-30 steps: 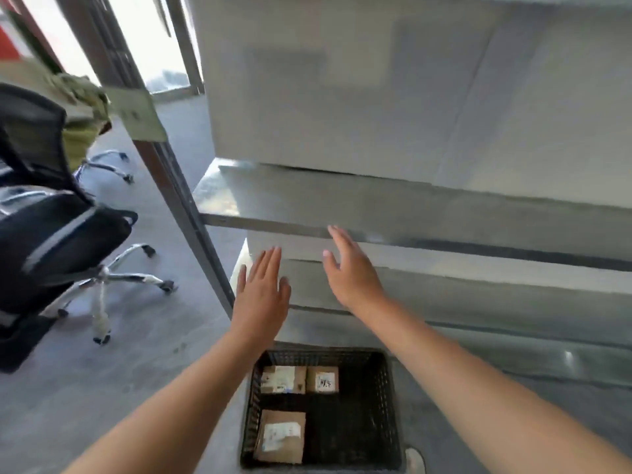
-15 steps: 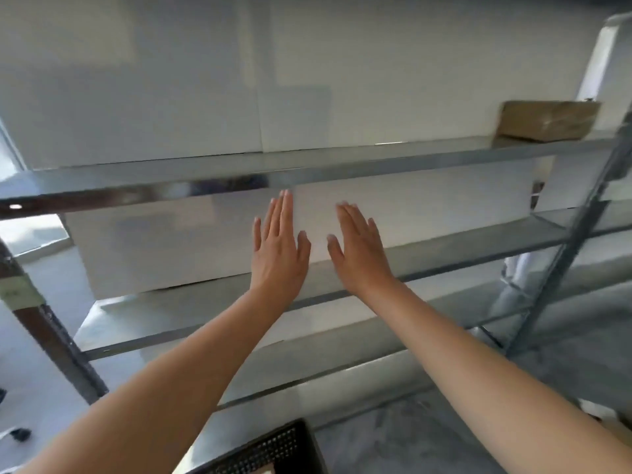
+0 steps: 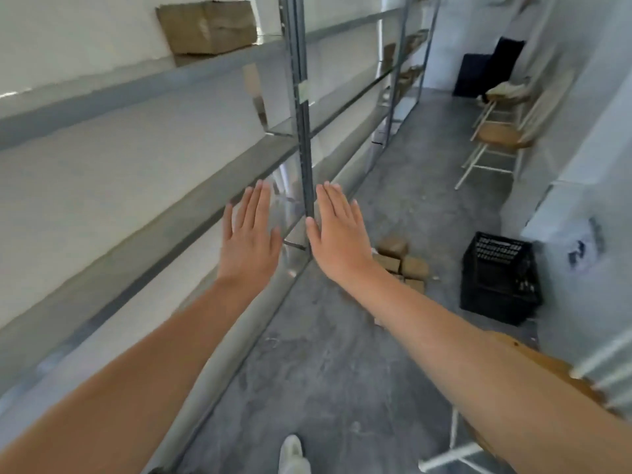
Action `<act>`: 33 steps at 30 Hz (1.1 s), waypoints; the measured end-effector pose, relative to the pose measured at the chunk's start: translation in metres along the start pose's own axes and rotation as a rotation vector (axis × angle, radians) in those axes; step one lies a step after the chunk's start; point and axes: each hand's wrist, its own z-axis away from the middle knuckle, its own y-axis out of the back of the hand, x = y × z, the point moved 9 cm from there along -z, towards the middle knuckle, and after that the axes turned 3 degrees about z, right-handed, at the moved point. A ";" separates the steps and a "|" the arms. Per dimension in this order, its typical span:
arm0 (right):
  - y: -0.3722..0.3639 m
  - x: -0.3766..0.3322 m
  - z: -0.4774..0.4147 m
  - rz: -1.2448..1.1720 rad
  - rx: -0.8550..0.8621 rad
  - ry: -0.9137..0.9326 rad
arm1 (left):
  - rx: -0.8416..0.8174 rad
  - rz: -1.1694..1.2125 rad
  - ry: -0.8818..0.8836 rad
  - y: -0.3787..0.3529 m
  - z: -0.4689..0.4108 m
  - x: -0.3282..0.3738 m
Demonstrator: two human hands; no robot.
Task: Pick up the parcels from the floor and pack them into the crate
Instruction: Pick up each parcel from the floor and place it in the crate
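A: Our right forearm (image 3: 444, 323) covers part of the parcels (image 3: 403, 265) on the floor. We can't count them.

B: Agreed. No labels readable on them, too small and soft.

A: Black crate (image 3: 499, 278) shows only its outer walls. We can't see inside it.

B: Our shoe (image 3: 292, 453) is cut by the bottom edge. Both our arms run out of the picture at the lower corners.

A: Box on the upper shelf (image 3: 208, 27) is clipped by the top edge. The whole shelving is smeared with blur.

B: Far shelves (image 3: 410, 56) hold brownish things, too small for us to identify. Dark shape at the far wall (image 3: 485, 70), same.
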 end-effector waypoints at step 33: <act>-0.331 0.529 -0.251 0.120 -0.524 -0.565 | -0.486 0.227 -0.019 -0.591 -0.391 0.067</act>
